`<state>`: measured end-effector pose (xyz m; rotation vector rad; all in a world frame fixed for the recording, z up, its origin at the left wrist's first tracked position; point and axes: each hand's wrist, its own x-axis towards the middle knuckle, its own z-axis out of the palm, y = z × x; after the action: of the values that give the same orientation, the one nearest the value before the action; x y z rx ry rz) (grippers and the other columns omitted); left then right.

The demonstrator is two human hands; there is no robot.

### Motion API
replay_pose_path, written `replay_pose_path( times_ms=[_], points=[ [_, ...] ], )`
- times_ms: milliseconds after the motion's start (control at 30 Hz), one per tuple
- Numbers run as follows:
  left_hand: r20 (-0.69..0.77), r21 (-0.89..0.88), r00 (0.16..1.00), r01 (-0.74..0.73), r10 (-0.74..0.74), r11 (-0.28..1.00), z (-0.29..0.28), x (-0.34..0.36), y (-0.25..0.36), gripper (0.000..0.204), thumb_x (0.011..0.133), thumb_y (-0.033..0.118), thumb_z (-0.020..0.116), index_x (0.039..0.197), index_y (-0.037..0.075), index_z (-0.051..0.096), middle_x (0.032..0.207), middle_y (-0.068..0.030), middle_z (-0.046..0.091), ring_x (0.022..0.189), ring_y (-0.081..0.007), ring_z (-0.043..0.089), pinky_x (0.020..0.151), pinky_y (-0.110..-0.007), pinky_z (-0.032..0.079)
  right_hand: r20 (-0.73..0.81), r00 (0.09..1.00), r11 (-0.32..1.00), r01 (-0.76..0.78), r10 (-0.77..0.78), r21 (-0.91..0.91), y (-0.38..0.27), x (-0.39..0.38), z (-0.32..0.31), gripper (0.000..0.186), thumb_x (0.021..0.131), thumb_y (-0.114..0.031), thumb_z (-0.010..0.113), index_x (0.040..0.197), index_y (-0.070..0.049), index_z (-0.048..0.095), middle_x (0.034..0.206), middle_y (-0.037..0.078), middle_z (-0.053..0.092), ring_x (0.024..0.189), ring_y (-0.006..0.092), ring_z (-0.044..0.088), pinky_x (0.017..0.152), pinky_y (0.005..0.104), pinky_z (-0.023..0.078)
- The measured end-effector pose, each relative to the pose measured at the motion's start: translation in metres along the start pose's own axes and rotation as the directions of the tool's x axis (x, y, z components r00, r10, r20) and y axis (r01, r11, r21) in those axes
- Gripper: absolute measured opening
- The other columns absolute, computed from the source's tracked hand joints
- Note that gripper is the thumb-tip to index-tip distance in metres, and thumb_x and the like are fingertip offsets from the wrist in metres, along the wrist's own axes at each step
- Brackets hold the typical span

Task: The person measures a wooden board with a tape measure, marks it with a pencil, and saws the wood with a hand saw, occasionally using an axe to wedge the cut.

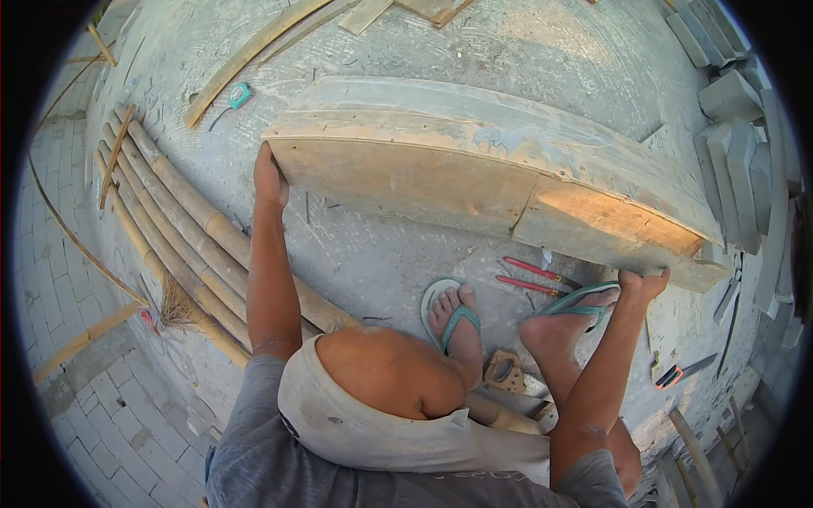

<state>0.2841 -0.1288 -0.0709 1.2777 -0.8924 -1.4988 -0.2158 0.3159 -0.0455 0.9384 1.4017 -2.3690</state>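
A long wooden formwork panel [406,182] stretches across in front of me, with boards along its far side and a seam right of its middle. Its plywood face is tilted toward me. My left hand [271,176] is closed round the panel's left end, the fingers partly hidden behind it. At the lower right edge, my right hand [644,285] grips the panel near its right end. Red-handled pliers or cutters [542,277] lie on the floor below the panel, beside my sandalled feet [457,322].
Bamboo poles [190,216] lie bundled at the left. A teal tape measure [240,95] and a timber strip [246,59] lie beyond the panel. At right are a handsaw [677,372] and stacked grey slabs [732,169]. A wooden-handled piece [506,371] sits by my feet.
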Motion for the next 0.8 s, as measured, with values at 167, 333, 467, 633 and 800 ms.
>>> replay_pose_path(
  times_ms=[167,333,467,633,800],
  points=[
    [-0.080,0.490,0.995,-0.017,0.064,0.872,-0.024,0.066,0.017,0.046,0.096,0.034,0.071,0.125,-0.001,0.066,0.107,-0.0084,0.071,0.090,-0.0218,0.067,0.080,-0.034,0.052,0.004,0.999,0.997,-0.040,0.041,-0.065,-0.035,0.030,-0.026,0.058,0.105,-0.042,0.042,0.150,-0.006,0.046,0.153,0.015,0.050,0.143,0.0327,0.044,0.121,0.0521,0.033],
    [-0.121,0.833,0.935,-0.088,0.335,0.547,-0.073,0.168,0.043,0.085,0.080,0.032,0.084,0.151,0.007,0.046,0.137,-0.0250,0.060,0.123,-0.0376,0.061,0.104,-0.045,0.049,0.027,0.999,0.994,-0.017,0.019,-0.103,0.006,0.032,-0.033,0.056,0.106,-0.041,0.041,0.150,-0.006,0.046,0.155,0.015,0.047,0.144,0.0326,0.043,0.121,0.0528,0.034],
    [0.194,0.945,0.916,-0.271,0.350,0.185,-0.020,0.191,0.005,0.114,0.077,0.035,0.086,0.166,0.018,0.017,0.162,-0.0356,0.024,0.151,-0.0475,0.027,0.123,-0.045,0.029,-0.080,0.982,0.976,0.159,-0.172,-0.148,-0.005,0.008,-0.037,0.062,0.106,-0.047,0.036,0.151,-0.006,0.043,0.160,0.016,0.040,0.146,0.0338,0.040,0.123,0.0528,0.030],
    [0.013,0.954,0.999,-0.001,-0.038,0.301,-0.072,0.254,0.023,0.109,0.083,0.039,0.080,0.166,0.009,0.016,0.162,-0.0196,0.035,0.144,-0.0388,0.040,0.111,-0.045,0.045,-0.077,0.973,0.968,0.206,-0.219,-0.144,0.005,0.031,-0.026,0.077,0.104,-0.059,0.032,0.159,-0.005,0.029,0.163,0.018,0.030,0.148,0.0343,0.033,0.125,0.0502,0.021],
    [-0.029,0.999,0.985,0.035,0.170,-0.031,-0.063,0.299,0.032,0.096,0.085,0.056,0.075,0.159,0.010,0.034,0.152,-0.0114,0.047,0.137,-0.0270,0.048,0.106,-0.045,0.045,-0.147,0.968,0.979,0.199,-0.201,-0.033,0.002,0.032,-0.033,0.072,0.105,-0.056,0.031,0.157,-0.006,0.033,0.161,0.018,0.034,0.146,0.0359,0.037,0.121,0.0534,0.031]
  ],
)
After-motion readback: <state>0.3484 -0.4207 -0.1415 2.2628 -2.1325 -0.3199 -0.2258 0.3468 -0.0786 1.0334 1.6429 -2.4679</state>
